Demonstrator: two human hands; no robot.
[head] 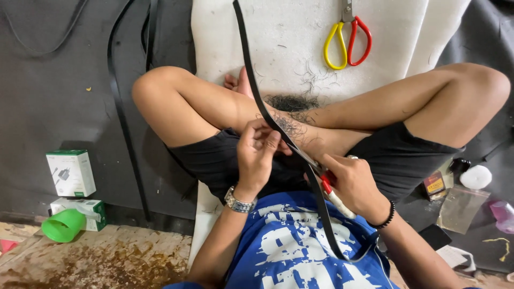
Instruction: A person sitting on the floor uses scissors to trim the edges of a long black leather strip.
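I sit cross-legged on a white foam pad [289, 37]. A long black strap [251, 80] runs from the top of the view down across my lap. My left hand [257, 155] pinches the strap near my shin. My right hand [350, 182] grips a small knife [326, 184] with a red and white handle, its blade lying along the strap's edge. Black shavings [292, 101] lie on the pad and on my leg.
Scissors [348, 40] with yellow and red handles lie on the pad ahead. More black straps [120, 107] cross the dark mat at left. White-green boxes [70, 172] and a green cup [63, 225] sit at left; a white round object [475, 176] and packets at right.
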